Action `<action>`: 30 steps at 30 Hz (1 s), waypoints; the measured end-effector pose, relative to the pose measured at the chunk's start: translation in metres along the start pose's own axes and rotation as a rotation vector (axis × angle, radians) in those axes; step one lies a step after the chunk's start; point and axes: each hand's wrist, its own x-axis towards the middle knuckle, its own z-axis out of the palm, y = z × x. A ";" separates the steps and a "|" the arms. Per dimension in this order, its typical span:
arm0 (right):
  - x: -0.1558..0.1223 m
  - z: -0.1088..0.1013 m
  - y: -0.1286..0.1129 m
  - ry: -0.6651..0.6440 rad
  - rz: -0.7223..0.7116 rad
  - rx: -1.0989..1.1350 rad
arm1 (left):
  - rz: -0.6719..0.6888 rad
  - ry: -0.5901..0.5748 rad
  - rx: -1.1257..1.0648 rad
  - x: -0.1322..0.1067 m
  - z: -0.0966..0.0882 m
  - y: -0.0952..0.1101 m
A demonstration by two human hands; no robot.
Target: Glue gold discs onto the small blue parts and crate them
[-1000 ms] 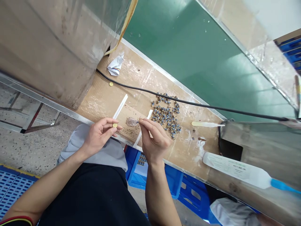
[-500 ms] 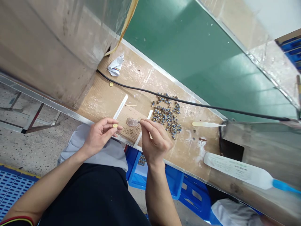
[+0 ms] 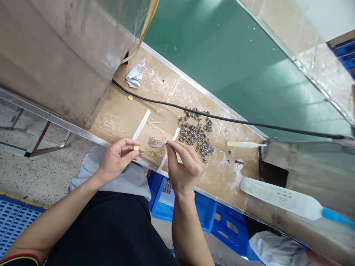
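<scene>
Between the thumb and fingers of my left hand is a small round yellow disc, held over the table's front edge. My right hand is pinched at the fingertips beside a small clear dish; the thin dark tip of something shows there, too small to name. The dish stands on a cardboard piece with many tiny dark bits scattered near it. Right of it lies a pile of small brass-and-blue metal parts.
A black cable crosses the table. Another yellow disc and a crumpled cloth lie at the back left. A white bottle with a blue tip lies at right, near a pale flat stick. Blue bins sit below the edge.
The view has shifted very slightly. My left hand stays still with the yellow disc, and my right fingertips have moved a little to the right, away from the clear dish.
</scene>
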 end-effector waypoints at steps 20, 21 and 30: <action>-0.002 -0.002 0.003 -0.046 0.084 0.133 | -0.015 0.030 0.060 -0.001 0.002 0.005; -0.003 -0.002 0.003 -0.051 0.088 0.140 | -0.016 0.031 0.064 -0.001 0.003 0.005; -0.002 -0.004 0.002 -0.037 0.083 0.118 | -0.011 0.027 0.051 -0.001 0.002 0.004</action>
